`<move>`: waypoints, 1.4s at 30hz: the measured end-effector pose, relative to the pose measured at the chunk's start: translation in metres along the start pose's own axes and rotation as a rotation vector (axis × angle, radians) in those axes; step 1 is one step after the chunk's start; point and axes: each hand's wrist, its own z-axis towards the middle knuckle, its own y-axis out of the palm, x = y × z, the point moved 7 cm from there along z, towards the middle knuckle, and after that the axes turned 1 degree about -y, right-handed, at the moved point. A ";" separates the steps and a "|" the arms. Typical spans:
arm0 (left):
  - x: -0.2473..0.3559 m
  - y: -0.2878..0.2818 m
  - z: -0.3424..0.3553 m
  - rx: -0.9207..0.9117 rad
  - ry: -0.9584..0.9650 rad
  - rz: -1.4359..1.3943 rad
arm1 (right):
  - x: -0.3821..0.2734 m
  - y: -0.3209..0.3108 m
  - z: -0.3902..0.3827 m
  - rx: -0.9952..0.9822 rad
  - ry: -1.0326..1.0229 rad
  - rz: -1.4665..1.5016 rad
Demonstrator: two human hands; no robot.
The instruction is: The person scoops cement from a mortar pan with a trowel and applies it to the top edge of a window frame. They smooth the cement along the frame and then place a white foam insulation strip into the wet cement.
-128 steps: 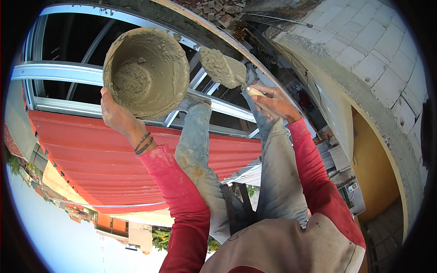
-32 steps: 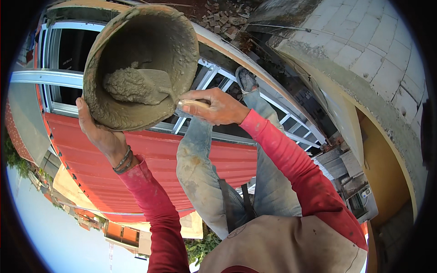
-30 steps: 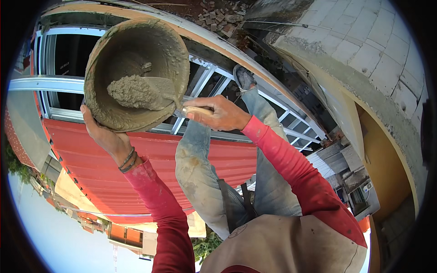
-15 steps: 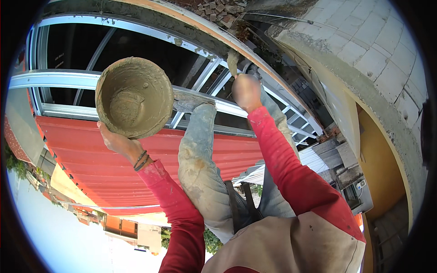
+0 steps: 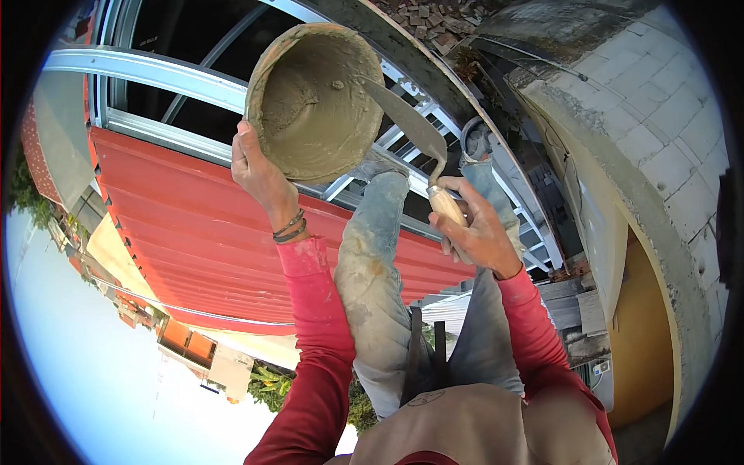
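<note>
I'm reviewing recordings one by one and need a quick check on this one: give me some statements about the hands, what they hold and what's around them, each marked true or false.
1. The left hand holds a bucket with its mouth in view. True.
2. The right hand holds a trowel by its wooden handle. True.
3. The inside of the bucket is clean. False: it is smeared with mortar.
4. The trowel's blade is heaped high. False: its visible face shows no heap.
5. Nothing circles the wrist of the left hand. False: dark bands do.
6. Red ribbed sheeting shows below the bucket in the picture. True.
</note>
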 end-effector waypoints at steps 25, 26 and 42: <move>0.040 0.041 -0.015 -0.175 0.032 -0.117 | -0.065 0.022 0.076 0.129 -0.524 -1.366; 0.042 0.038 -0.015 -0.140 0.010 -0.177 | -0.057 0.027 0.073 0.068 -0.475 -1.384; 0.222 0.020 -0.008 -0.687 0.564 0.061 | -0.201 0.018 0.073 -0.041 -0.909 -1.049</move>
